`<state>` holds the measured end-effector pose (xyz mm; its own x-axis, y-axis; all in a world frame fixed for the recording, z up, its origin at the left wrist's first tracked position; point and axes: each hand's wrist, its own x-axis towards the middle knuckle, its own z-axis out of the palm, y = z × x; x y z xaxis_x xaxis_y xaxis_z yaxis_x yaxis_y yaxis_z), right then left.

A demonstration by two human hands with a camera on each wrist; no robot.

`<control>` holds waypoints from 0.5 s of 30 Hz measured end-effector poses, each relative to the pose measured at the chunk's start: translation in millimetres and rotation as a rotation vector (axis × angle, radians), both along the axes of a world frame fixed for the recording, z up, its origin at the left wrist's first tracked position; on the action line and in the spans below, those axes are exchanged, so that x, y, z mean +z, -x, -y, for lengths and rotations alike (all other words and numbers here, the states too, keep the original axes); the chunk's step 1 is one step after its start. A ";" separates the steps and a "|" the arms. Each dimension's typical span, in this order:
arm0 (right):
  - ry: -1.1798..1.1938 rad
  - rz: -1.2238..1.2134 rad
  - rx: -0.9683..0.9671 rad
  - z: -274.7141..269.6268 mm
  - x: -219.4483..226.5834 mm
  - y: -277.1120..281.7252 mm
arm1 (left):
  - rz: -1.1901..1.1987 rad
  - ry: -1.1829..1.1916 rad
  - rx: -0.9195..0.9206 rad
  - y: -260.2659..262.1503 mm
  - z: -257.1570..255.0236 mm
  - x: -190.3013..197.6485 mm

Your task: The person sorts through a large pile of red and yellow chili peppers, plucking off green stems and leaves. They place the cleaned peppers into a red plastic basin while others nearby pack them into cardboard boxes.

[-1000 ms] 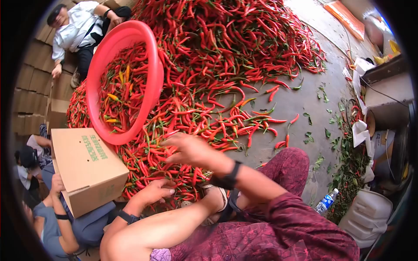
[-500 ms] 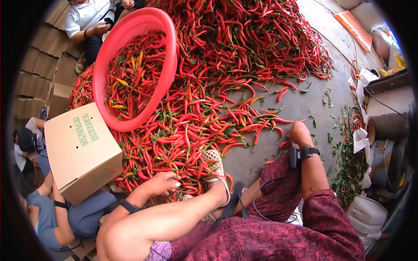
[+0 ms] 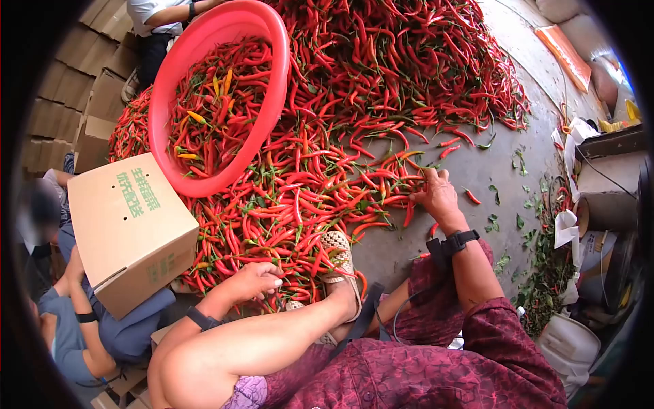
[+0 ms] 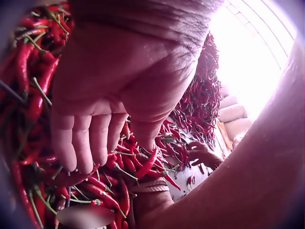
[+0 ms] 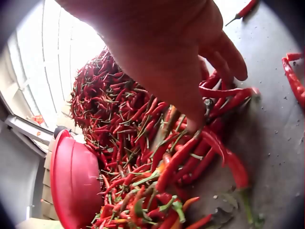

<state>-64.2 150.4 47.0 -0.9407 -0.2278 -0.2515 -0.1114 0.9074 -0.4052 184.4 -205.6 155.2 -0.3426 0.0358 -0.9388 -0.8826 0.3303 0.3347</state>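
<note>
In the head view a wide spread of red chili peppers (image 3: pixel 306 198) lies on the grey floor. At its right edge is my right hand (image 3: pixel 439 198), bent down over the peppers. The right wrist view shows this hand's thumb (image 5: pixel 193 119) and fingers (image 5: pixel 233 62) apart, with several chili peppers (image 5: pixel 231 102) between and beneath them. My left hand (image 3: pixel 255 281) hangs beside my raised knee, low over the near peppers. Its fingers (image 4: pixel 83 143) point down, relaxed, above chili peppers (image 4: pixel 100 191) in the left wrist view, holding nothing.
A red plastic basin (image 3: pixel 276 88) of chilies leans on the pile. Nearby a cardboard box (image 3: pixel 129 218) stands beside a seated person (image 3: pixel 71 341). My sandalled foot (image 3: pixel 340 262) is among the peppers. Loose leaves (image 3: pixel 521 225) and a white plastic container (image 3: pixel 569 347) are to the right.
My right hand swung from above the peppers out to the right floor, then moved back left to the pile's edge. The left hand has stayed near the knee. The view has shifted.
</note>
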 end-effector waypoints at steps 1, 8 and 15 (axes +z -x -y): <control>0.015 0.050 -0.013 -2.2 -1.7 0.5 | 0.000 0.001 0.004 -1.4 0.2 0.3; 0.208 0.230 -0.160 15.0 -17.6 -4.9 | 0.011 -0.002 -0.063 5.4 -1.2 1.4; 0.633 0.346 -0.238 83.9 -29.9 -10.9 | 0.010 0.002 -0.051 3.6 -3.1 3.3</control>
